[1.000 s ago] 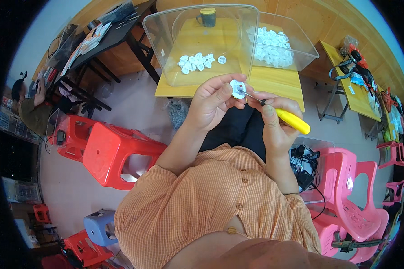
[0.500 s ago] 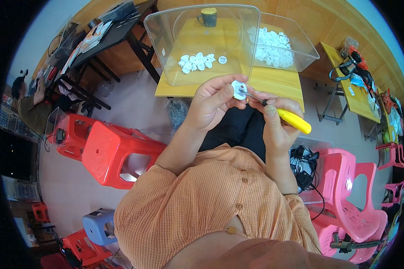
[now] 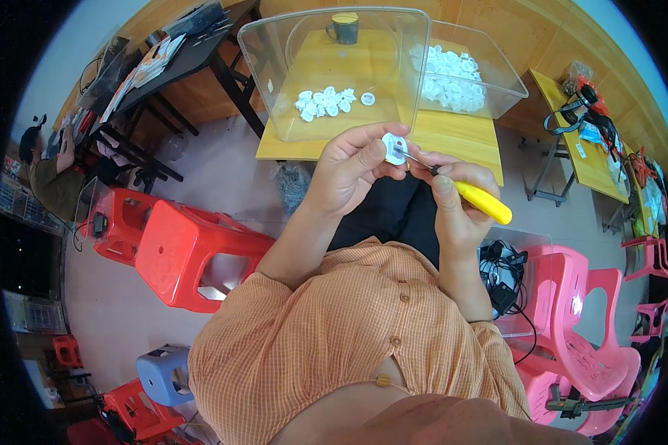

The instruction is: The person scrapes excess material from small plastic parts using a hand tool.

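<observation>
Between the thumb and fingers of my left hand (image 3: 354, 167) is a small round white plastic piece (image 3: 395, 149) with slots in its face. My right hand (image 3: 460, 200) is closed around a screwdriver (image 3: 484, 202) with a yellow handle and a black collar. Its thin metal shaft points left, and the tip touches the middle of the white piece. Both hands are raised in front of the table's near edge. Beyond them, several similar white pieces (image 3: 325, 103) lie in a clear plastic bin (image 3: 274, 44), with one round white piece (image 3: 367, 99) apart at their right.
A second clear bin (image 3: 508, 85) at right holds a heap of white parts. A dark mug (image 3: 345, 31) stands at the back of the wooden table (image 3: 460, 148). Red stools (image 3: 172, 256) are at left, pink chairs (image 3: 583, 348) and black cables (image 3: 503, 278) at right. Another person (image 3: 56, 174) sits far left.
The screwdriver's handle has shifted very slightly left and down in my right hand. My left hand and the white piece stay in place.
</observation>
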`<action>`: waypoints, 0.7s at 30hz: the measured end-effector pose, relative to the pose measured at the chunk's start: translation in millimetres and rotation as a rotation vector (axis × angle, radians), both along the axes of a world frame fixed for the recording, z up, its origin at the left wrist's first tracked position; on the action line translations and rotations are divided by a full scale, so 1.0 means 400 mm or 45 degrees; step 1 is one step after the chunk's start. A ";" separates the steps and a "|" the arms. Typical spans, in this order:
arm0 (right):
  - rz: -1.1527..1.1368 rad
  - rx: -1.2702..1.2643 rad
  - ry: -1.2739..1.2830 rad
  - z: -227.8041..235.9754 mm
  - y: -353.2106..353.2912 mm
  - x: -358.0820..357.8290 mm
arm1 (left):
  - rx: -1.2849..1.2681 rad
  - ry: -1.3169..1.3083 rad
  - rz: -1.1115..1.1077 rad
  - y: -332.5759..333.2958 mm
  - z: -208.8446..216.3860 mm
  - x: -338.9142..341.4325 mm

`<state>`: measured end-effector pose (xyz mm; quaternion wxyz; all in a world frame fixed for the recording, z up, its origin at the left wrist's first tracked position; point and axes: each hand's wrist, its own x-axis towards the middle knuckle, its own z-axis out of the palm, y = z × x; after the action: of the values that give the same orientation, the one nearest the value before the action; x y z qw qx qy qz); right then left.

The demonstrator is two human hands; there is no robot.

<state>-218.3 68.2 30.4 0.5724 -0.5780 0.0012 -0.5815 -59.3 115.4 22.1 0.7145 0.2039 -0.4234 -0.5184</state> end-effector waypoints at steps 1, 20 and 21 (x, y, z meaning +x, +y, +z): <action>0.000 0.001 0.000 0.000 -0.001 -0.001 | 0.001 0.000 0.000 0.000 0.000 0.000; 0.061 0.127 -0.027 0.009 0.000 -0.003 | -0.046 -0.020 -0.032 -0.001 -0.002 0.006; 0.048 0.124 -0.011 0.009 0.000 -0.003 | -0.049 -0.043 -0.016 0.000 -0.003 0.006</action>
<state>-219.6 68.3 34.0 0.6107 -0.5467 0.0163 -0.5725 -56.7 115.4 20.8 0.7078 0.1961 -0.4465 -0.5111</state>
